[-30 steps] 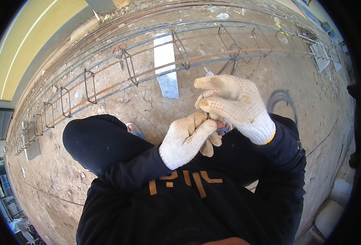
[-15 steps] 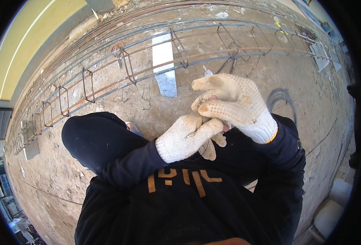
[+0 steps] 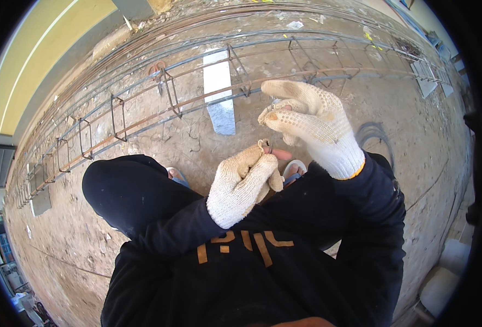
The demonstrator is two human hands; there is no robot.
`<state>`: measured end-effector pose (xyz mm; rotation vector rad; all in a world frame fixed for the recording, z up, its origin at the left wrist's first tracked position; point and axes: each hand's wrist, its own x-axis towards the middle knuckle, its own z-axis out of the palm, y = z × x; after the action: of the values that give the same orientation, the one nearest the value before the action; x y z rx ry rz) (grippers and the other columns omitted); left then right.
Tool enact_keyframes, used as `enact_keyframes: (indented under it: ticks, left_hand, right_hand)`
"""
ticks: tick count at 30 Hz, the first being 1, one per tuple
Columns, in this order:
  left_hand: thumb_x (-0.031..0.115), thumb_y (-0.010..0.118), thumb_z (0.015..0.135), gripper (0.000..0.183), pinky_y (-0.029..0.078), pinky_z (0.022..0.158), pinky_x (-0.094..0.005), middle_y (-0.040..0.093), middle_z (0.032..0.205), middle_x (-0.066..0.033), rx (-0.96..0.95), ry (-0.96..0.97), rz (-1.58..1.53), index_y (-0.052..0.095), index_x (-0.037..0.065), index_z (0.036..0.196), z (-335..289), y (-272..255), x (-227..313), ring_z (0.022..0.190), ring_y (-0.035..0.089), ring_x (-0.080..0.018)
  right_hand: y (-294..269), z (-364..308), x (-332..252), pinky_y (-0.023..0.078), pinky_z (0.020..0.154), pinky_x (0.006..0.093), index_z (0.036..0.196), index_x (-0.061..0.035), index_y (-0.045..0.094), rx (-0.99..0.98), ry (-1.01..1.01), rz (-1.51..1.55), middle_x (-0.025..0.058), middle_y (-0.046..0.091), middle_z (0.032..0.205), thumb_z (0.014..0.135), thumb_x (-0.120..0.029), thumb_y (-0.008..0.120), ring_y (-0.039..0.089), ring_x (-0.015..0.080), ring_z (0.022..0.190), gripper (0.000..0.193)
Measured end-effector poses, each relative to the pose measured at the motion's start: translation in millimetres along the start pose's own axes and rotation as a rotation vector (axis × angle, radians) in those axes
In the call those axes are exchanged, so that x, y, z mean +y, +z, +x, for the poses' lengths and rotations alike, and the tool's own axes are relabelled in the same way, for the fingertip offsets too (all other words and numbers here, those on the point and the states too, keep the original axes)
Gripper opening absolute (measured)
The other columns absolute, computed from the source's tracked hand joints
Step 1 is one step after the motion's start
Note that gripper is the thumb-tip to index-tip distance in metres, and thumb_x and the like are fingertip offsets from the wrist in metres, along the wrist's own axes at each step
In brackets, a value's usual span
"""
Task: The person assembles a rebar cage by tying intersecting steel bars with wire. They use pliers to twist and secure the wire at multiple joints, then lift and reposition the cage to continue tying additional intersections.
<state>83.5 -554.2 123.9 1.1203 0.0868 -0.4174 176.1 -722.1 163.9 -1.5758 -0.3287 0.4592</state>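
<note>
My left hand, in a knitted white glove with a worn, stained finger area, is closed above my lap. A bare fingertip sticks out past the glove's torn end, and a thin dark band, perhaps wire, crosses there. What the fingers press together is too small to make out. Up and to the right, apart from it, is my right hand in a matching dotted glove. Its thumb and fingers are bent together in a pinch; anything between them is hidden. Beyond both hands lies a long rebar cage with square stirrups.
A pale slab lies under the cage's middle. More slabs are under its right end. Long loose bars run behind. Coiled dark wire or hose rests on the dirt at right. A reddish hand tool lies behind the cage.
My hands have come apart: the right has risen slightly, and the left has turned, its fingers now pointing more forward. The bare fingertip and a sandaled right foot now show.
</note>
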Motion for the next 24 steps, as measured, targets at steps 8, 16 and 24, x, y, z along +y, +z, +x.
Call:
enact_keyframes:
  ticks: [8, 16, 24]
  left_hand:
    - [0.023, 0.044, 0.106, 0.030, 0.033, 0.047, -0.0166, 0.058, 0.067, 0.0006, 0.046, 0.018, 0.080, 0.062, 0.000, 0.111, 0.7, 0.9, -1.6, 0.051, 0.044, -0.0018]
    - [0.024, 0.044, 0.106, 0.029, 0.030, 0.046, -0.0174, 0.058, 0.065, -0.0003, 0.046, 0.028, 0.149, 0.063, 0.001, 0.108, 0.3, 0.1, -2.0, 0.050, 0.043, -0.0023]
    - [0.022, 0.045, 0.105, 0.027, 0.028, 0.045, -0.0178, 0.059, 0.063, -0.0016, 0.115, 0.112, 0.234, 0.063, 0.002, 0.109, 3.4, -0.6, -4.9, 0.047, 0.039, -0.0018]
  right_hand:
    - [7.4, 1.5, 4.8, 0.049, 0.067, 0.0193, 0.127, 0.0036, 0.059, -0.038, -0.065, -0.093, 0.0095, 0.072, 0.102, 0.090, -0.007, 0.069, 0.062, 0.0071, 0.079, 0.040]
    - [1.7, 0.9, 4.4, 0.052, 0.078, 0.0226, 0.132, 0.0048, 0.054, -0.128, -0.014, -0.184, 0.0111, 0.071, 0.104, 0.089, -0.008, 0.069, 0.067, 0.0121, 0.093, 0.047]
    - [5.5, -0.3, 18.7, 0.053, 0.085, 0.0259, 0.139, 0.0053, 0.046, 0.020, -0.249, -0.248, 0.0131, 0.071, 0.107, 0.086, -0.010, 0.073, 0.067, 0.0145, 0.095, 0.061]
